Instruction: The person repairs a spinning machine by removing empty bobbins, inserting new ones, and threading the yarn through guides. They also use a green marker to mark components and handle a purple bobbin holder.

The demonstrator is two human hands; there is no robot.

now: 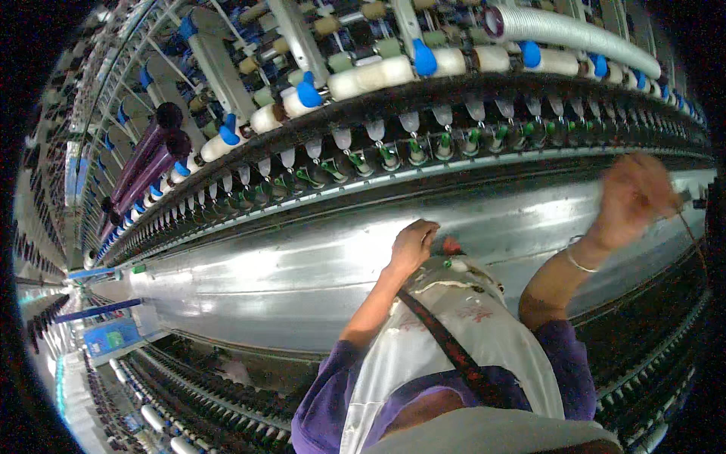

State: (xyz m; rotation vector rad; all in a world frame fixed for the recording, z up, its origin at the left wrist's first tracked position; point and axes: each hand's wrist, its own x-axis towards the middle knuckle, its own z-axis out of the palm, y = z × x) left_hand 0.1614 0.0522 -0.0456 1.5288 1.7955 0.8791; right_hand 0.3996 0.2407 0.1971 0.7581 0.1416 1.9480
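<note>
My left hand (415, 247) is in front of my waist, fingers curled in; whatever they hold, if anything, is hidden. Close beside it, a small red item (451, 245) and a white piece with a green end (456, 264) show at the top of my white apron (446, 310). Raised on the right, my right hand (637, 198) is blurred by motion, its fingers drawn together. From its fingertips a thin reddish-brown cord (692, 233) runs down to the right.
A long spinning machine curves across the far side, with a row of spindles (389, 157) below white rollers (370, 78) and blue clips (425, 57). A white-wound tube (578, 38) and purple tubes (147, 170) lie on it. Another machine (219, 397) stands behind the metallic aisle floor (302, 265).
</note>
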